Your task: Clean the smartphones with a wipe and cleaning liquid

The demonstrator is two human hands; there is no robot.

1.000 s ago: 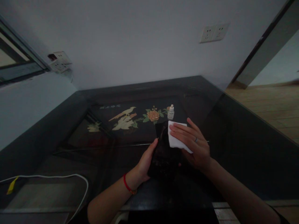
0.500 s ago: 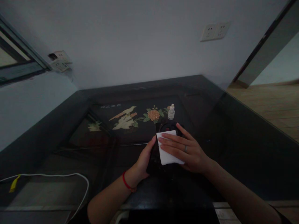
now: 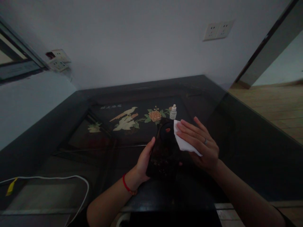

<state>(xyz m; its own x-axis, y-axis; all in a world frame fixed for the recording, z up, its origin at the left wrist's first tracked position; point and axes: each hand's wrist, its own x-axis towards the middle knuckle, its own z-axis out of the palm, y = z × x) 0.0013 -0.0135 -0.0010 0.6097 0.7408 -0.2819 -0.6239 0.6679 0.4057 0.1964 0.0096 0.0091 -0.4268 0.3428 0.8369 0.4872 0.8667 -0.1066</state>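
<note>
— Your right hand (image 3: 204,148) has slid the white cloth (image 3: 185,143) rightward since half a second ago, baring more of the dark slab (image 3: 165,153).
— What does that mean for your wiping?
— Seemingly, your stroke has reached the slab's right side.
— And your grips?
— Your left hand (image 3: 144,161) clasps the slab's left edge; your right holds the cloth under flattened fingers, thumb hidden. Beyond both grips stands a small bottle (image 3: 173,113).
</note>
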